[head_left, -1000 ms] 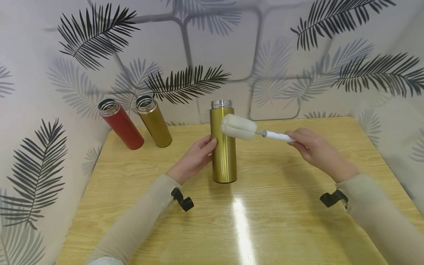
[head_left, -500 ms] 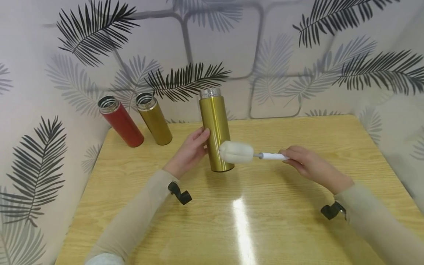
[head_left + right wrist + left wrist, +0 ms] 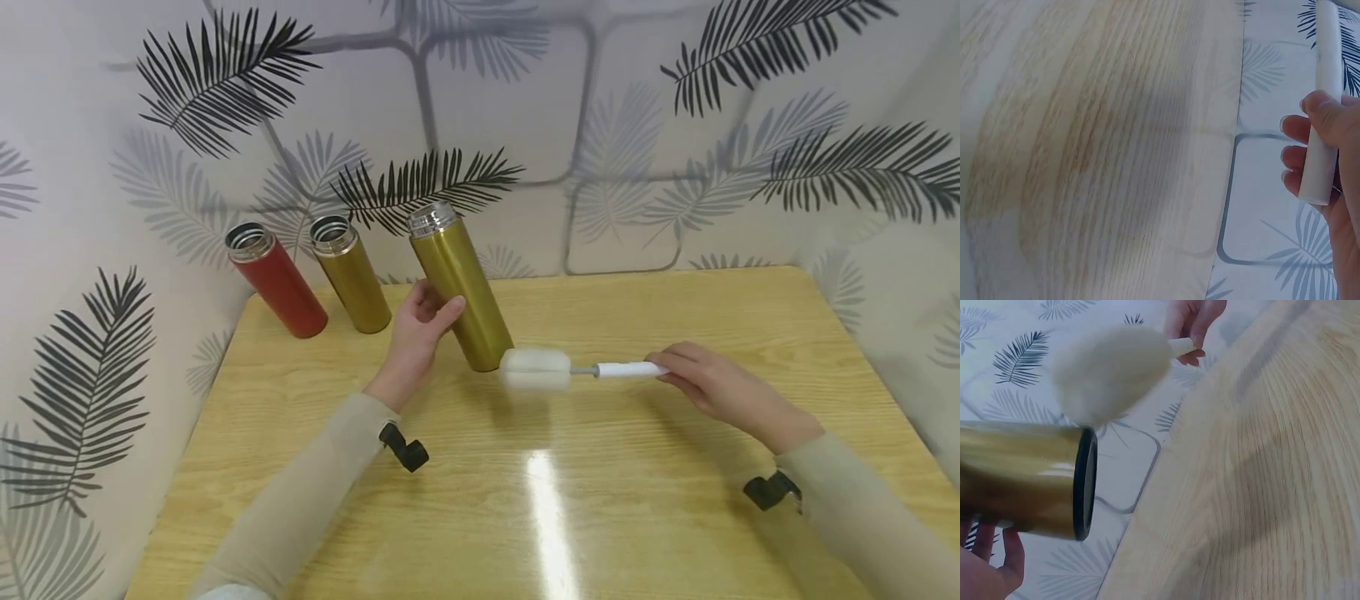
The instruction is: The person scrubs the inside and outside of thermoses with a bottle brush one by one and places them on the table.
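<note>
My left hand (image 3: 411,346) grips a tall gold thermos flask (image 3: 467,292) round its side, thumb in front. The flask is lidless, with a bare metal neck, and leans to the left. Its dark-rimmed base shows in the left wrist view, held above the tabletop. My right hand (image 3: 723,390) holds the white handle (image 3: 1324,144) of a bottle brush, with fingers and thumb round it. The brush's cream sponge head (image 3: 536,369) points left, just right of the flask's base, and is blurred. Whether they touch, I cannot tell.
A red flask (image 3: 283,287) and a smaller gold flask (image 3: 352,279), both lidless, stand at the table's back left. The wooden table (image 3: 637,500) ends at a wall with leaf-patterned covering (image 3: 637,192). A black strap-on mount sits on each wrist.
The tall gold flask has moved left, risen and tilted leftward in my left hand. The brush has come down, from in front of the flask's upper body to beside its base.
</note>
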